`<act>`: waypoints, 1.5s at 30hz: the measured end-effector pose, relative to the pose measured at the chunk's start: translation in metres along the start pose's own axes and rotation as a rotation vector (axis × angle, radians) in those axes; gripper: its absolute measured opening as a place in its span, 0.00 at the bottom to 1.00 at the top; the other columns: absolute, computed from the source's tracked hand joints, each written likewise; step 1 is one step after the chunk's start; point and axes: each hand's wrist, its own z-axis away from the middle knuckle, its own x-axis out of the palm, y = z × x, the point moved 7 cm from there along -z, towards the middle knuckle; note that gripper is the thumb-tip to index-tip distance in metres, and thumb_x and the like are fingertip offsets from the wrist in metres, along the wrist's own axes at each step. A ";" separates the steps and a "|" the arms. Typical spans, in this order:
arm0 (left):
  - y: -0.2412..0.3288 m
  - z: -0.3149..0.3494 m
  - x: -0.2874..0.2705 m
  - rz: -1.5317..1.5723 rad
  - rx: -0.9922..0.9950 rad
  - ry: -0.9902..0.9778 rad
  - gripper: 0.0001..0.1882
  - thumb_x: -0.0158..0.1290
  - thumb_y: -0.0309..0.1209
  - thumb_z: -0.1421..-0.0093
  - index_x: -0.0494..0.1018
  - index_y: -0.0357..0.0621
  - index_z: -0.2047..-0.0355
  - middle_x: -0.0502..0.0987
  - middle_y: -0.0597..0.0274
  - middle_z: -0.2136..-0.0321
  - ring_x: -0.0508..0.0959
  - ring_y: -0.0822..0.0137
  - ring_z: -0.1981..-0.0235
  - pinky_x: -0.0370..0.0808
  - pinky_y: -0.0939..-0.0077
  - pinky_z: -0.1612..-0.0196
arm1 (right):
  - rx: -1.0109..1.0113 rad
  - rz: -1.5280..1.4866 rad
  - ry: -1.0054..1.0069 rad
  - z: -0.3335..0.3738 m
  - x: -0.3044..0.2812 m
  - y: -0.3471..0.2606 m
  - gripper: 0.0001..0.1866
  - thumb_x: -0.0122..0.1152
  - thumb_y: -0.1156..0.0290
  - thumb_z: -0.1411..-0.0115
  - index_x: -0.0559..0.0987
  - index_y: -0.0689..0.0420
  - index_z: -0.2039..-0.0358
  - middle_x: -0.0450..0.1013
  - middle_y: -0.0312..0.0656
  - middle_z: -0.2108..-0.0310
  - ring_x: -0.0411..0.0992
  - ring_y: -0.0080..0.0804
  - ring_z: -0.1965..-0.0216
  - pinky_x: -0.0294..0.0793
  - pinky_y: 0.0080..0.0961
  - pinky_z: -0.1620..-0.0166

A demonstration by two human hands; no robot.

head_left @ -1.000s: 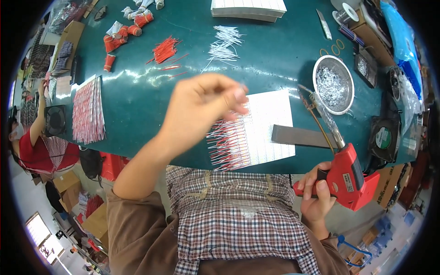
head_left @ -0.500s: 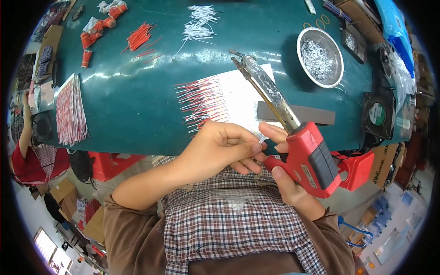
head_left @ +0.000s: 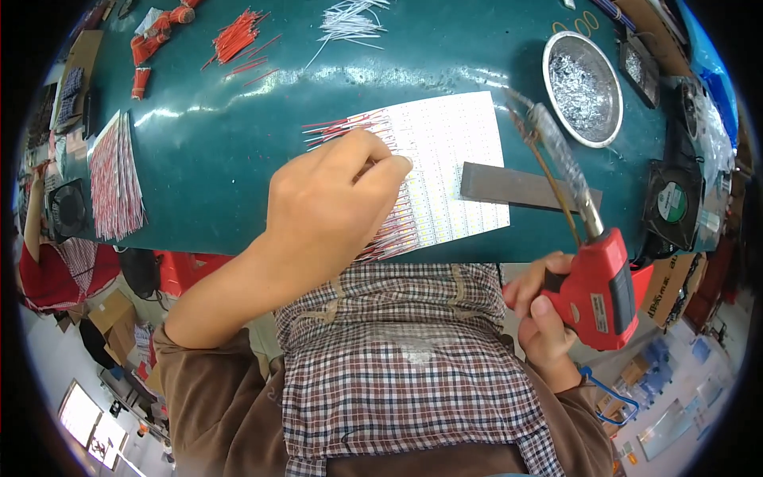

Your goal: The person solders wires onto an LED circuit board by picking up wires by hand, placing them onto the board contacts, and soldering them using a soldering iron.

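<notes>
My left hand is closed in a pinch above the left part of a white circuit-board sheet with rows of small yellow chips. Whatever is between those fingertips is hidden. Red and white wires stick out along that edge of the sheet, partly covered by the hand. To the right, past the table's front edge, my right hand grips a red soldering gun by its handle. The gun's metal barrel and thin feed tube point up and away, crossing the end of a flat dark bar lying on the sheet.
A metal bowl of silvery scraps stands at the back right, near a black fan. Loose red wires and white wires lie far back. Wired strips are piled at left. Another person's red clothing shows far left.
My left hand has moved away from the right one, forward over the sheet's wired edge. My right hand has drawn right with the soldering gun, uncovering more of the sheet and dark bar.
</notes>
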 end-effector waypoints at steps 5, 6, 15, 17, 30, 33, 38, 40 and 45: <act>-0.001 0.006 0.011 -0.069 0.110 0.007 0.13 0.66 0.21 0.51 0.83 0.43 0.63 0.76 0.65 0.74 0.77 0.66 0.76 0.71 0.72 0.77 | 0.136 0.259 -0.193 0.031 -0.014 0.011 0.23 0.58 0.69 0.33 0.65 0.57 0.40 0.66 0.37 0.75 0.64 0.25 0.78 0.71 0.28 0.69; 0.001 0.007 0.010 -0.106 0.145 0.034 0.14 0.66 0.22 0.52 0.83 0.44 0.62 0.75 0.66 0.74 0.76 0.66 0.77 0.70 0.72 0.77 | 0.274 0.296 -0.196 0.038 -0.028 0.022 0.11 0.63 0.76 0.40 0.79 0.62 0.56 0.73 0.41 0.73 0.74 0.32 0.71 0.74 0.33 0.67; 0.000 0.006 0.015 -0.143 0.167 0.047 0.15 0.67 0.22 0.54 0.84 0.45 0.64 0.70 0.68 0.76 0.74 0.69 0.78 0.69 0.74 0.78 | 0.165 0.729 -0.183 0.037 -0.027 0.032 0.14 0.69 0.74 0.45 0.82 0.61 0.58 0.77 0.45 0.69 0.76 0.43 0.71 0.75 0.33 0.66; 0.000 0.006 0.016 -0.140 0.160 0.047 0.15 0.67 0.22 0.55 0.84 0.45 0.64 0.70 0.68 0.76 0.74 0.69 0.78 0.68 0.75 0.78 | 0.178 0.718 -0.175 0.036 -0.027 0.035 0.14 0.69 0.74 0.45 0.82 0.61 0.57 0.77 0.45 0.69 0.77 0.43 0.70 0.76 0.33 0.65; -0.002 0.006 0.017 -0.165 0.140 0.043 0.16 0.67 0.20 0.57 0.84 0.45 0.64 0.71 0.68 0.76 0.74 0.70 0.78 0.69 0.76 0.78 | 0.166 0.663 -0.210 0.030 -0.025 0.039 0.13 0.67 0.74 0.43 0.82 0.62 0.57 0.77 0.46 0.69 0.78 0.43 0.70 0.77 0.33 0.64; -0.001 0.005 0.017 -0.159 0.139 0.051 0.17 0.67 0.20 0.57 0.84 0.45 0.64 0.70 0.68 0.76 0.74 0.70 0.78 0.69 0.76 0.78 | 0.182 0.641 -0.216 0.030 -0.024 0.039 0.12 0.67 0.75 0.43 0.82 0.62 0.58 0.77 0.46 0.69 0.78 0.43 0.70 0.77 0.33 0.65; -0.002 0.006 0.018 -0.167 0.133 0.024 0.17 0.67 0.20 0.57 0.84 0.45 0.64 0.71 0.68 0.76 0.74 0.69 0.77 0.69 0.75 0.78 | 0.189 0.705 -0.256 0.030 -0.023 0.035 0.11 0.66 0.75 0.41 0.81 0.62 0.57 0.77 0.44 0.69 0.77 0.40 0.69 0.76 0.33 0.63; -0.002 0.006 0.017 -0.161 0.129 0.021 0.17 0.67 0.20 0.57 0.84 0.44 0.64 0.71 0.68 0.76 0.74 0.69 0.77 0.69 0.75 0.78 | 0.240 0.547 -0.150 0.035 -0.027 0.035 0.10 0.65 0.74 0.39 0.81 0.62 0.57 0.77 0.43 0.68 0.77 0.38 0.68 0.76 0.33 0.61; -0.001 0.005 0.018 -0.165 0.118 0.033 0.17 0.67 0.19 0.57 0.84 0.44 0.64 0.72 0.67 0.75 0.75 0.69 0.77 0.70 0.75 0.77 | 0.104 0.577 -0.247 0.034 -0.019 0.032 0.07 0.55 0.73 0.31 0.70 0.62 0.58 0.64 0.37 0.78 0.62 0.23 0.81 0.68 0.25 0.73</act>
